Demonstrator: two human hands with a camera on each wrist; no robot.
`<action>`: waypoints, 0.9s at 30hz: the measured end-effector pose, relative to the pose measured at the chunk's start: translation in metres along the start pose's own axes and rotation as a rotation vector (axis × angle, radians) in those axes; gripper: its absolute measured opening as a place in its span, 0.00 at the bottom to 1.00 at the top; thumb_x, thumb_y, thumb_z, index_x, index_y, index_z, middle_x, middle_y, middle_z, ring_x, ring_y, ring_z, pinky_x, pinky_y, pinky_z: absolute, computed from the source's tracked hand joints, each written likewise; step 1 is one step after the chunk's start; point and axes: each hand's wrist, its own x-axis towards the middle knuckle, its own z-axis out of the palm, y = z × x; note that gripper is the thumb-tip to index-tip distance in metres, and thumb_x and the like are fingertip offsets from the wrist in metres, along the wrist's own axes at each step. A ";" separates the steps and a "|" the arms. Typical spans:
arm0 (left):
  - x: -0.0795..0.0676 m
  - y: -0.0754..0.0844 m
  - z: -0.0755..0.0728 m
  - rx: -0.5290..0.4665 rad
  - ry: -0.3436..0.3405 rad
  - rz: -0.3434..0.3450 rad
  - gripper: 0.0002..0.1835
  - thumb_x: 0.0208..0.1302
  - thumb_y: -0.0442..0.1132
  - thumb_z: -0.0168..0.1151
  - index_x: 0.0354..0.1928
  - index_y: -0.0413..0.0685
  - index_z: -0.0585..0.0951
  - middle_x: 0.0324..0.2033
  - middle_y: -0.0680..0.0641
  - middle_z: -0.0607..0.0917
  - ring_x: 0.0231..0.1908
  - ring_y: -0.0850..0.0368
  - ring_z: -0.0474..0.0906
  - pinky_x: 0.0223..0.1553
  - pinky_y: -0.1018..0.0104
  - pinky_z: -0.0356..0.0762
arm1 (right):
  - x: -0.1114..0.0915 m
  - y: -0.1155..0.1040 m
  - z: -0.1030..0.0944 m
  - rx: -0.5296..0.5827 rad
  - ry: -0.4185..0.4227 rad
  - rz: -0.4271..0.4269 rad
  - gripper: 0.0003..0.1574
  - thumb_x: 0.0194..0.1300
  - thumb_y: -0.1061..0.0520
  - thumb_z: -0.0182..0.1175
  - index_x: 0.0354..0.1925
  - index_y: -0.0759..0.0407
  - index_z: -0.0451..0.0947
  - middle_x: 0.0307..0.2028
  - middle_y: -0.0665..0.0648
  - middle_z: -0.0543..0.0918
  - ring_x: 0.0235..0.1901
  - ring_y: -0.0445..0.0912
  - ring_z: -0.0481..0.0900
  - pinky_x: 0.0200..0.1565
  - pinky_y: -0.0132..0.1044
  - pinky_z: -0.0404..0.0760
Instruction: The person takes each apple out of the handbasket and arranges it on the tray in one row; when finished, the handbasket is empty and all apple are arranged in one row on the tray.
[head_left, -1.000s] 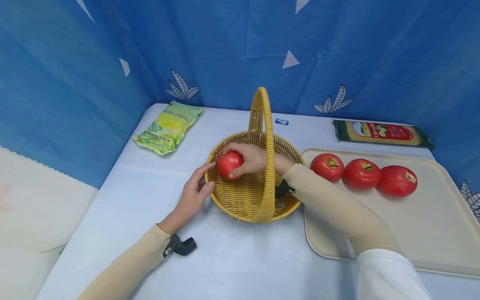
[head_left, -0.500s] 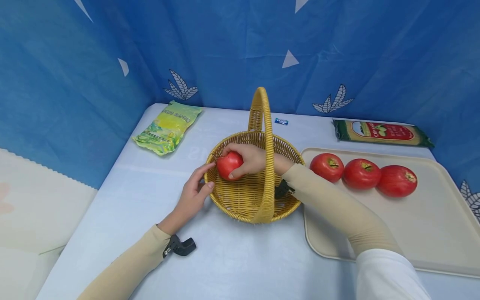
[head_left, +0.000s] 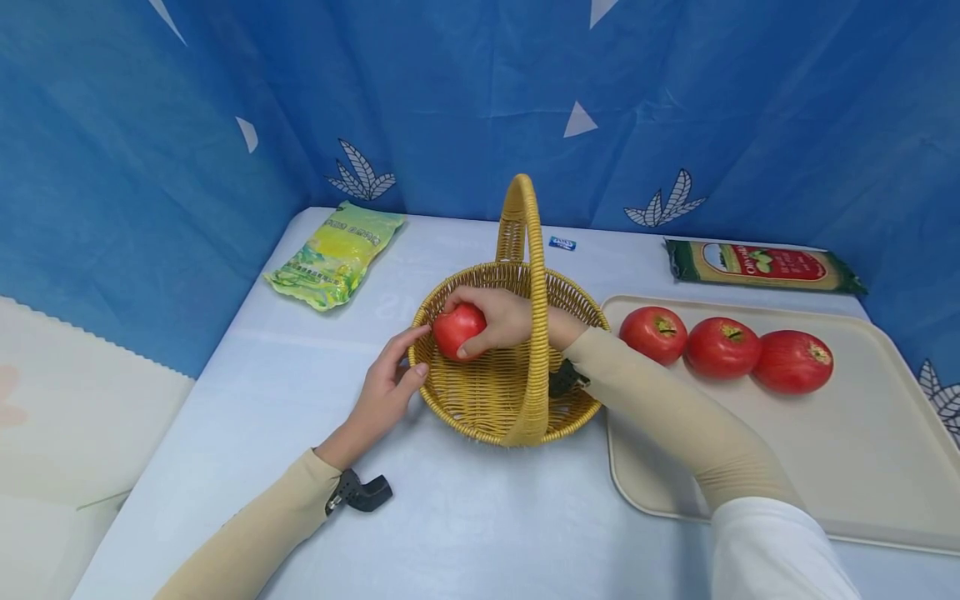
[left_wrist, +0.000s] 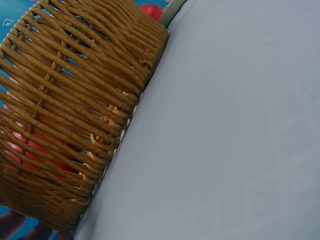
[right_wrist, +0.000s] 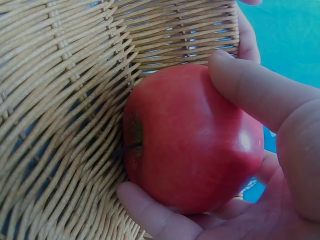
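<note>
Inside the woven yellow basket (head_left: 480, 400), my right hand (head_left: 504, 318) grips a red apple (head_left: 454, 333) near the left wall. The right wrist view shows the thumb and fingers curled round this apple (right_wrist: 192, 140), its stem turned toward the weave. My left hand (head_left: 384, 398) rests against the basket's left side from outside, fingers and thumb spread and fairly straight at the rim. In the left wrist view, only dark fingertips (left_wrist: 35, 231) show below the basket wall (left_wrist: 80, 100); red shows through the gaps.
On the right, a beige tray (head_left: 825, 467) holds three red apples (head_left: 724, 347) in a row along its back. A green-and-red packet (head_left: 765, 265) lies behind it. A yellow-green bag (head_left: 337, 254) lies at the back left. The tall basket handle (head_left: 537, 333) arches over my right wrist.
</note>
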 end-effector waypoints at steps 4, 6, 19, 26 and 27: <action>0.000 0.000 0.000 0.002 0.003 -0.001 0.29 0.69 0.31 0.55 0.72 0.41 0.68 0.70 0.36 0.72 0.64 0.37 0.74 0.52 0.71 0.81 | -0.001 -0.001 0.000 -0.018 0.007 -0.007 0.36 0.55 0.51 0.75 0.59 0.55 0.71 0.57 0.59 0.80 0.55 0.52 0.80 0.57 0.46 0.83; 0.000 -0.001 0.000 -0.003 0.005 0.000 0.30 0.69 0.31 0.55 0.72 0.42 0.69 0.70 0.36 0.72 0.64 0.37 0.74 0.52 0.71 0.81 | -0.001 -0.002 0.000 -0.026 0.009 -0.013 0.36 0.54 0.51 0.75 0.58 0.54 0.72 0.57 0.59 0.80 0.54 0.52 0.80 0.56 0.45 0.83; -0.001 -0.003 0.001 -0.009 0.011 0.015 0.30 0.69 0.29 0.55 0.73 0.43 0.68 0.70 0.37 0.72 0.64 0.36 0.74 0.52 0.74 0.80 | -0.037 -0.012 -0.028 -0.007 0.082 -0.070 0.36 0.54 0.53 0.76 0.58 0.57 0.73 0.58 0.60 0.79 0.56 0.54 0.80 0.57 0.50 0.83; -0.001 -0.002 0.001 -0.017 0.006 0.019 0.30 0.69 0.29 0.55 0.73 0.40 0.68 0.71 0.36 0.71 0.64 0.35 0.74 0.52 0.75 0.80 | -0.081 -0.017 -0.058 -0.004 0.167 0.012 0.38 0.55 0.55 0.77 0.61 0.55 0.72 0.59 0.60 0.79 0.56 0.54 0.80 0.54 0.50 0.86; -0.001 -0.002 0.001 -0.019 0.006 0.017 0.30 0.69 0.29 0.55 0.73 0.39 0.68 0.71 0.36 0.71 0.64 0.35 0.74 0.52 0.75 0.79 | -0.088 -0.017 -0.062 -0.010 0.179 0.018 0.39 0.55 0.56 0.77 0.62 0.55 0.72 0.59 0.60 0.79 0.57 0.54 0.80 0.54 0.51 0.86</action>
